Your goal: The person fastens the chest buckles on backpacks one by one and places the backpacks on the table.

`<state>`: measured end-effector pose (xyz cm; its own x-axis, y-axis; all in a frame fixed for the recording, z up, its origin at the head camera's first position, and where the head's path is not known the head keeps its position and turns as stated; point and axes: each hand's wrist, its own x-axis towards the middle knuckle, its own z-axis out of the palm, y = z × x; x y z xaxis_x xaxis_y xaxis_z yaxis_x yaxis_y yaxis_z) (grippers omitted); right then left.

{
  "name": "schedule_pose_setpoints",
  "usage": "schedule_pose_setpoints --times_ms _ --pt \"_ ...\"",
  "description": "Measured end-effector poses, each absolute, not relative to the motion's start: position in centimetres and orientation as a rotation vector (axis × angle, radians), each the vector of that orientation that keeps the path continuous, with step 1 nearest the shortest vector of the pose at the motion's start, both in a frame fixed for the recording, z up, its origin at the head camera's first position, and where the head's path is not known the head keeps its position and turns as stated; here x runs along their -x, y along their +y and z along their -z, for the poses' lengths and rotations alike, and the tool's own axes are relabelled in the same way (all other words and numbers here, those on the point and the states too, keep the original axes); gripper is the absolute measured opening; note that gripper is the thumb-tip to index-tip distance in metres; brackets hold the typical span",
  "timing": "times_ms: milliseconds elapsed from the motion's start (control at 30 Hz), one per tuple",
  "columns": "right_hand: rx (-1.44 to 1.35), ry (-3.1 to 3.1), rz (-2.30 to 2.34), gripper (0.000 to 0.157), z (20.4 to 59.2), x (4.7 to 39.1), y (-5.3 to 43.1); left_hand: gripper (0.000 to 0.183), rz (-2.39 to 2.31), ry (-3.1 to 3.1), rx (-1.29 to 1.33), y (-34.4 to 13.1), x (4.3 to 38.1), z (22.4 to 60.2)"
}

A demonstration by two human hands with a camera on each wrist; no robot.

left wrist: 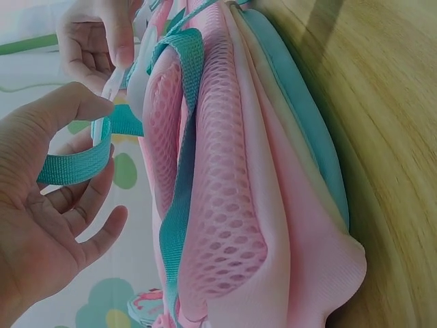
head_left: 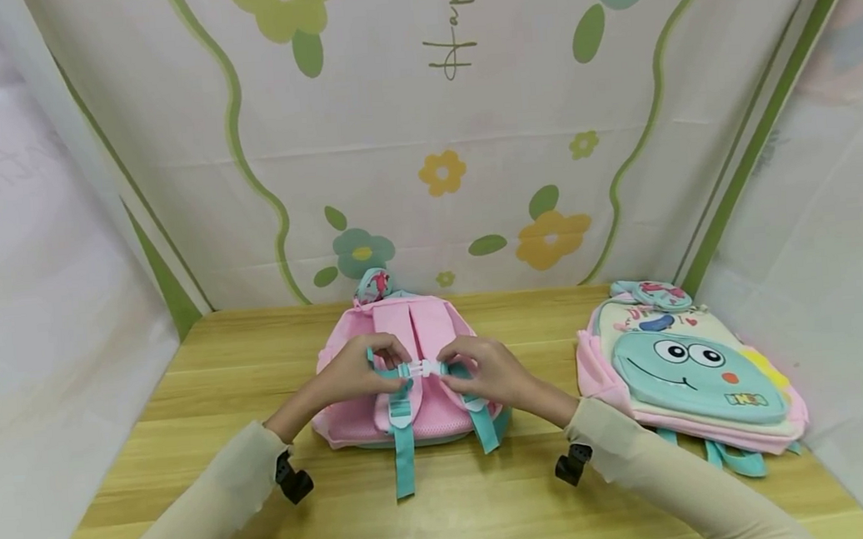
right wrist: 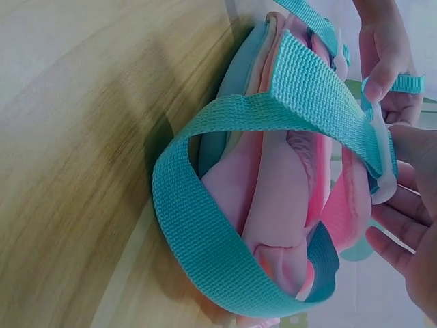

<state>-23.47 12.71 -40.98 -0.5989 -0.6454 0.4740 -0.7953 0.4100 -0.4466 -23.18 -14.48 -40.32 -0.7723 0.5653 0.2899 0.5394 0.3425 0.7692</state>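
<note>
The left hand (head_left: 356,370) is pinching the left half of a small white plastic side-release buckle (head_left: 429,368) between thumb and fingertips, and the right hand (head_left: 490,371) is pinching the right half in the same way. The two halves are meeting end to end; whether they are fully locked cannot be told. Narrow teal webbing (left wrist: 78,164) is curving past the left fingers. Under both hands, a pink fabric backpack (head_left: 431,324) with mesh padding is lying with its shoulder straps facing up, left of the table's middle. Two flat teal webbing straps (head_left: 405,463) are trailing toward the near side from white plastic adjusters (head_left: 400,419), and a small round patterned pouch (head_left: 373,285) is sitting at the bag's far left. To the right, well apart, a cream, teal and pink backpack (head_left: 697,372) with a smiling cartoon face is lying on the same wood-grain table (head_left: 532,317). Beyond the far edge, a white flower-printed cloth (head_left: 361,116) is hanging.
</note>
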Motion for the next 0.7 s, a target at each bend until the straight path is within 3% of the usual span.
schedule_pose_setpoints --times_ms 700 --pt "-1.313 -2.412 -0.942 0.025 41.46 23.55 12.52 0.020 -1.348 2.557 -1.048 -14.23 23.37 40.37"
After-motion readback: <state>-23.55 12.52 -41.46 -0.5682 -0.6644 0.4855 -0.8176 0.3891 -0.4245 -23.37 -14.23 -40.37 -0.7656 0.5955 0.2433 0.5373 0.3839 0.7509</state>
